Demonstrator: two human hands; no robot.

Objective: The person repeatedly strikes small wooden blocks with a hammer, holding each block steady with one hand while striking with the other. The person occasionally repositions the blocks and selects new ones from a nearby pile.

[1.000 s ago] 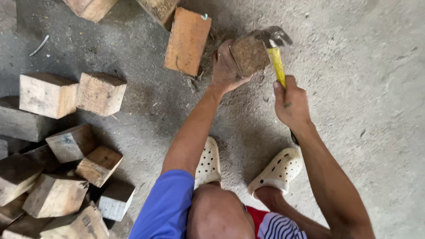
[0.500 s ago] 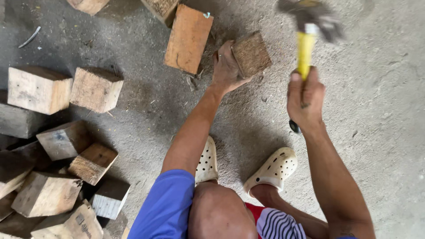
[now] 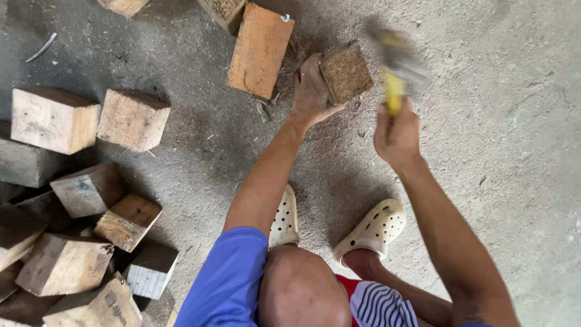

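Mid-swing: left hand (image 3: pixel 311 91) grips the small wood block (image 3: pixel 346 72) upper centre on the concrete floor (image 3: pixel 514 121), right hand (image 3: pixel 396 130) fisted on the yellow-handled hammer (image 3: pixel 394 66) (head blurred), block looks intact, cut blocks (image 3: pixel 72 212) piled lower left.
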